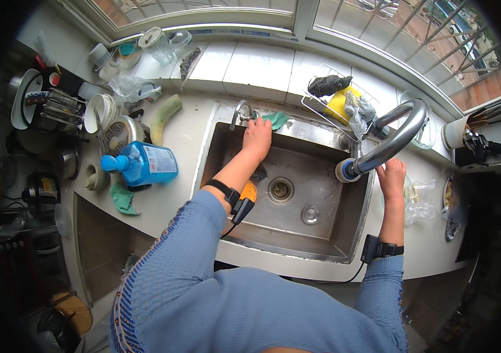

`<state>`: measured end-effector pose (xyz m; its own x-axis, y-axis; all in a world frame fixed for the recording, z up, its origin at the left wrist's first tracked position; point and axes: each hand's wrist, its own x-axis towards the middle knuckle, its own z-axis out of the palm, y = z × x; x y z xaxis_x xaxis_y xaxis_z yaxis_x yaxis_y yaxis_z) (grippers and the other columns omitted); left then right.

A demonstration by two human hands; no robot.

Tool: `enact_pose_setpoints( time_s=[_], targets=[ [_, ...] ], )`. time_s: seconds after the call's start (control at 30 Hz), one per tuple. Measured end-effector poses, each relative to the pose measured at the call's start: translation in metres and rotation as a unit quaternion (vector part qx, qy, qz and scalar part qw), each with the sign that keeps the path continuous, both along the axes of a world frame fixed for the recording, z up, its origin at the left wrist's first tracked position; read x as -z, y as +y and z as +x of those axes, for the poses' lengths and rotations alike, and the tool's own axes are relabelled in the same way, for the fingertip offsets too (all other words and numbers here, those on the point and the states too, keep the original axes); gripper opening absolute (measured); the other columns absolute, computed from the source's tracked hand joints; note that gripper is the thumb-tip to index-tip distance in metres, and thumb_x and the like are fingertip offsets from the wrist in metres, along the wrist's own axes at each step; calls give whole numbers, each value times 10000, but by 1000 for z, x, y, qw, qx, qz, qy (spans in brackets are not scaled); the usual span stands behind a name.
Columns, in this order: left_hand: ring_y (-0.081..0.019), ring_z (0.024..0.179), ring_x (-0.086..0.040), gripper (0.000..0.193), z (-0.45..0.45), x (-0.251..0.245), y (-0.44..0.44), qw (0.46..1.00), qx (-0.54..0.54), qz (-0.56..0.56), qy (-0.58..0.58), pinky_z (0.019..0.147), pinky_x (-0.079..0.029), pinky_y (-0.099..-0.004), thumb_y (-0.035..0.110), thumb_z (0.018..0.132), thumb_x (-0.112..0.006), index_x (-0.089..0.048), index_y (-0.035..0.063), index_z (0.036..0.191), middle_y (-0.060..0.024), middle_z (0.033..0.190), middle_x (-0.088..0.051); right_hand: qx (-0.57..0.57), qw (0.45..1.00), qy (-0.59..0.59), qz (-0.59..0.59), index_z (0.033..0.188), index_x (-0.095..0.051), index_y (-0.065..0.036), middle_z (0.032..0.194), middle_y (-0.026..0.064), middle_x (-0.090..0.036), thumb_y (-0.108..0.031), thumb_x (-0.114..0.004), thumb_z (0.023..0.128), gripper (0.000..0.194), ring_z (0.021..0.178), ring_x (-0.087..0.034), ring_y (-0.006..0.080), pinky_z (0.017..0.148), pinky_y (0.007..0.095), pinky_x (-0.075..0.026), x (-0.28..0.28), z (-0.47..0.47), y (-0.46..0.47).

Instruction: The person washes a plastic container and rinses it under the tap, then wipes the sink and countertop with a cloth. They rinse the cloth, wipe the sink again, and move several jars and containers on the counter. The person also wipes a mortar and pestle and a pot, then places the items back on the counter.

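Note:
My left hand (258, 137) reaches over the sink to its back rim, fingers pressed on a green cloth (276, 120) beside a small chrome tap (237, 115). To the right of the steel sink (312, 154), my right hand (392, 176) is raised near the large curved chrome faucet (398, 141); the faucet partly covers its fingertips, and I cannot tell whether they touch anything. A clear glass bowl (407, 189) shows partly behind that hand. In the sink lie an orange round item (248, 191), a dark scouring pad (259, 172) and a small clear round lid (310, 214) near the drain (281, 189).
A blue pump bottle (151, 164) lies left of the sink by a second green cloth (123, 200), a gourd (165, 117) and a pan (122, 134). Behind the sink, a wire rack (321, 106) holds a yellow cloth (341, 106). Clear plastic bags (422, 203) lie right.

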<state>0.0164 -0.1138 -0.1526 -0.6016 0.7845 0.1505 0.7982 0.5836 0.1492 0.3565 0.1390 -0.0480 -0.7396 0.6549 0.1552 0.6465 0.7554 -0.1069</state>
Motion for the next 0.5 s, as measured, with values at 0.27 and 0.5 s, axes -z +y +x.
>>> enact_pose_setpoints(
  time_s=[0.27, 0.5],
  targets=[
    [-408, 1049, -580, 243, -26, -9, -92, 967, -131, 152, -156, 919, -493, -496, 75, 871, -649, -606, 37, 1107, -206, 1083, -605, 0, 982, 179, 56, 1247, -632, -28, 1295, 200, -608, -212, -749, 881, 426, 1224, -551, 385, 1064, 481, -405, 13, 16, -80],
    [-391, 1067, -564, 291, -122, 6, -59, 965, -27, 254, -64, 945, -477, -459, 17, 810, -645, -679, 73, 1094, -160, 1109, -628, -17, 983, 150, -101, 1116, -655, -22, 1189, 186, -639, -128, -753, 844, 309, 1125, -588, 371, 985, 463, -475, 62, 21, -167]
  ],
)
